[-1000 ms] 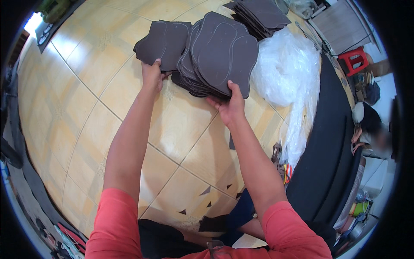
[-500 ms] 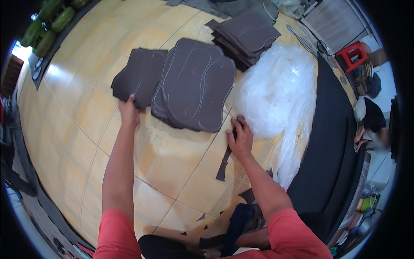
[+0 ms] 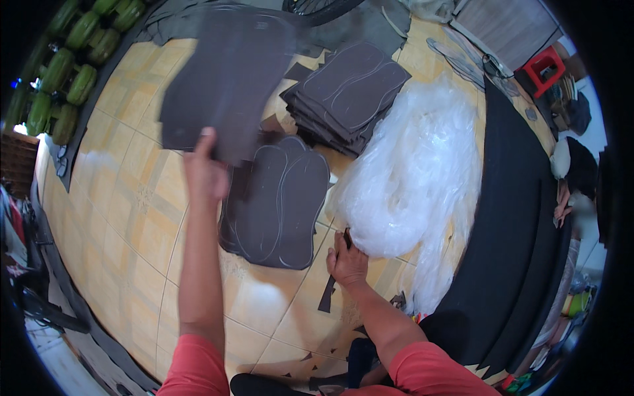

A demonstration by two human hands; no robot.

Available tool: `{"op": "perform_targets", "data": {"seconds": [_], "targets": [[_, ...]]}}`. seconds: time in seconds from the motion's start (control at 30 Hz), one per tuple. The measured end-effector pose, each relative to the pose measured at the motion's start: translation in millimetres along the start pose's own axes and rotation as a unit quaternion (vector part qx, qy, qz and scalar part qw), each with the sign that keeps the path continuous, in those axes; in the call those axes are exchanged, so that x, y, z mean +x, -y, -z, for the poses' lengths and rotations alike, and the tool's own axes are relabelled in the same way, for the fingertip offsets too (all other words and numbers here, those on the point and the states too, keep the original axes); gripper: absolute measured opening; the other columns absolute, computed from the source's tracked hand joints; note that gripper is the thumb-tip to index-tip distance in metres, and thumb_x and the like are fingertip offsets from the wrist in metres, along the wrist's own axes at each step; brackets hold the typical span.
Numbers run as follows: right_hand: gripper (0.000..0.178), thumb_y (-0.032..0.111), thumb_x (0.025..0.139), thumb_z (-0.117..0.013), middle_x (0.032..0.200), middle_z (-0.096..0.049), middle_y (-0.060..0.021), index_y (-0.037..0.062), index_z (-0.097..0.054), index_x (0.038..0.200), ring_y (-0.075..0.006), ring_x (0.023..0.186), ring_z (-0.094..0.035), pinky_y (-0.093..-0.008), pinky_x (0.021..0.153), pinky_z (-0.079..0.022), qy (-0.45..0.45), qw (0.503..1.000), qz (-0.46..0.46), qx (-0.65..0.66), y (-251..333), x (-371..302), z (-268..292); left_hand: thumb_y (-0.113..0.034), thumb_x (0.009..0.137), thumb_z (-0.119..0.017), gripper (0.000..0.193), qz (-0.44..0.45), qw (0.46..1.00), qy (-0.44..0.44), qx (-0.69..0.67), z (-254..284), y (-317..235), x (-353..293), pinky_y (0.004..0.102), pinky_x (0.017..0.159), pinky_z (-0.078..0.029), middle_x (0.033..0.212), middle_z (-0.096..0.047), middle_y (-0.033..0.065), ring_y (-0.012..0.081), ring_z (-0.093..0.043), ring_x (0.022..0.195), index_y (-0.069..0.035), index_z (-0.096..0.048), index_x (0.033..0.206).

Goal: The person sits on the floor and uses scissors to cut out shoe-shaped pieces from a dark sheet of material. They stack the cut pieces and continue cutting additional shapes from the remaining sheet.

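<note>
Held up by its near edge, a dark brown-grey sheet [image 3: 224,79] is in my left hand [image 3: 206,165], thumb on top; it is slightly blurred. Below and to its right lies a small stack of similar cut sheets [image 3: 284,204], the top one bearing pale curved outlines. My right hand [image 3: 348,264] rests low by the floor, fingers curled round something dark that I cannot make out. From under it a narrow dark scrap strip [image 3: 326,297] runs toward me. Crumpled clear plastic film [image 3: 409,178] lies just beyond that hand.
A taller stack of outlined sheets [image 3: 350,92] stands farther off on the tiled floor [image 3: 125,218]. Long black material [image 3: 508,264] lies along the right. A red stool [image 3: 543,70], green rolls [image 3: 66,79] and a wheel [image 3: 320,8] are around the edges; another person's hand [image 3: 561,206] shows at right.
My left hand has lifted the sheet off the floor and moved it up and away, over the far side. The right hand stays low beside the plastic film. The view has shifted.
</note>
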State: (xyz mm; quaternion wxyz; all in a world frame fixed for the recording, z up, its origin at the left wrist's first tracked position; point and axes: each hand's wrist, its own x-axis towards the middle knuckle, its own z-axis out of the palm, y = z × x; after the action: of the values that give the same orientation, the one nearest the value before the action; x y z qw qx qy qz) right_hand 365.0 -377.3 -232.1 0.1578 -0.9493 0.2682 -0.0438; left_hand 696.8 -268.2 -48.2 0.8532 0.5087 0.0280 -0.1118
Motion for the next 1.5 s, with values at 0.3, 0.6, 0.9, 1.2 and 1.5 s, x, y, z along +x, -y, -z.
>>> {"op": "perform_targets", "data": {"seconds": [0.3,0.6,0.9,1.2,1.5], "targets": [[0.054,0.035,0.086,-0.058,0.130,-0.056,-0.0219,0.0102,-0.057,0.134,-0.0430,0.124,-0.048,-0.0591,0.104,-0.033,0.015,1.000,0.012,-0.003,-3.4,2.9,1.2,-0.009,0.094,-0.063,0.039,0.149,0.981,0.064,-0.107,-124.8,117.9,-23.9,0.0429,0.094,-0.053,0.124,-0.060,0.0131,0.0273,-0.061,0.113,-0.002,-0.051,0.130],[0.052,0.032,0.084,-0.060,0.131,-0.054,-0.0235,0.0077,-0.059,0.130,-0.0436,0.124,-0.047,-0.0580,0.104,-0.033,0.028,0.999,0.021,0.024,-4.1,6.4,4.3,-0.009,0.096,-0.059,0.049,0.174,0.978,0.110,0.025,-131.3,139.9,-4.2,0.0400,0.073,-0.061,0.123,-0.057,0.0146,0.0259,-0.062,0.109,-0.002,-0.035,0.138],[0.053,0.036,0.086,-0.058,0.127,-0.058,-0.0214,0.0107,-0.057,0.133,-0.0431,0.121,-0.051,-0.0585,0.101,-0.039,0.010,1.000,0.019,-0.017,1.2,3.2,3.1,-0.011,0.097,-0.054,0.047,-0.154,0.890,-0.058,0.425,30.6,59.4,-109.1,0.0326,0.091,-0.049,0.122,-0.050,0.0134,0.0191,-0.055,0.113,0.003,-0.039,0.139],[0.043,0.028,0.087,-0.058,0.123,-0.053,-0.0255,0.0032,-0.056,0.123,-0.0420,0.119,-0.049,-0.0543,0.097,-0.043,0.150,0.987,0.037,-0.050,26.4,29.2,42.7,-0.028,0.098,-0.050,0.063,-0.016,0.558,-0.205,0.804,208.2,154.6,-204.7,0.0526,0.119,-0.015,0.156,-0.021,0.0286,0.0427,-0.017,0.147,0.003,-0.030,0.149],[0.071,0.056,0.071,-0.075,0.154,-0.034,-0.0166,0.0322,-0.056,0.135,-0.0459,0.144,-0.024,-0.0743,0.109,-0.013,0.207,0.915,0.150,-0.311,-74.7,149.3,123.8,-0.036,0.099,-0.042,0.063,0.010,0.569,-0.213,0.794,208.3,150.8,-205.6,0.0537,0.120,-0.011,0.157,-0.017,0.0284,0.0417,-0.011,0.149,0.003,-0.031,0.147]]}}
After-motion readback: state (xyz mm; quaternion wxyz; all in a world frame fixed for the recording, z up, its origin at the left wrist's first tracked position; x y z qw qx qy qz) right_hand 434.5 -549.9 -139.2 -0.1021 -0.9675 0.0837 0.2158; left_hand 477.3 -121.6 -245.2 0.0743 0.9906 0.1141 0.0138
